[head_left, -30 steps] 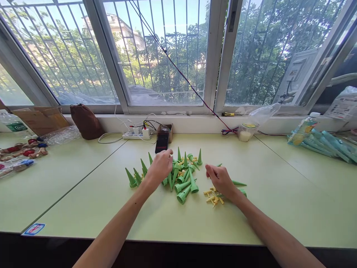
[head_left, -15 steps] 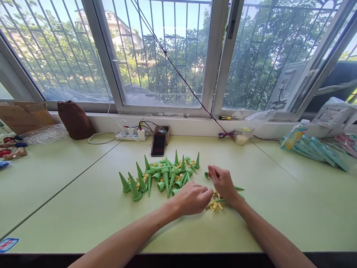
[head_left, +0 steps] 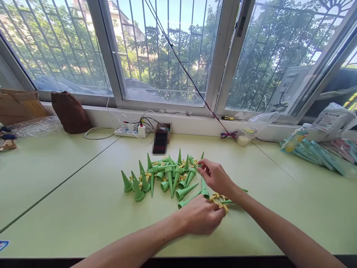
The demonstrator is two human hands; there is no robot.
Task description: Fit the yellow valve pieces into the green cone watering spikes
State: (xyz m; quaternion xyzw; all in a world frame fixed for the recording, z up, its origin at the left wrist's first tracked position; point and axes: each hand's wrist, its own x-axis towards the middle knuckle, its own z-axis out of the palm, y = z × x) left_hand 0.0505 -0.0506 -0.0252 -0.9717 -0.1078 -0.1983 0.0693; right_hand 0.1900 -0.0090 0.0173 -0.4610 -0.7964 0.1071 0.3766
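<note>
On the table (head_left: 83, 208), the right hand (head_left: 219, 178) has shifted to the green cones (head_left: 169, 176) at left, fingers parted, any hold unclear. The curled left hand (head_left: 202, 216), grip hidden, has moved nearer, bringing yellow pieces (head_left: 213, 197) at right within reach

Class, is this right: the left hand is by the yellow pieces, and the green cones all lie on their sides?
Not all: the head view shows several green cones standing upright, points up; others lie on their sides. The left hand is by the yellow pieces, as stated.
</note>
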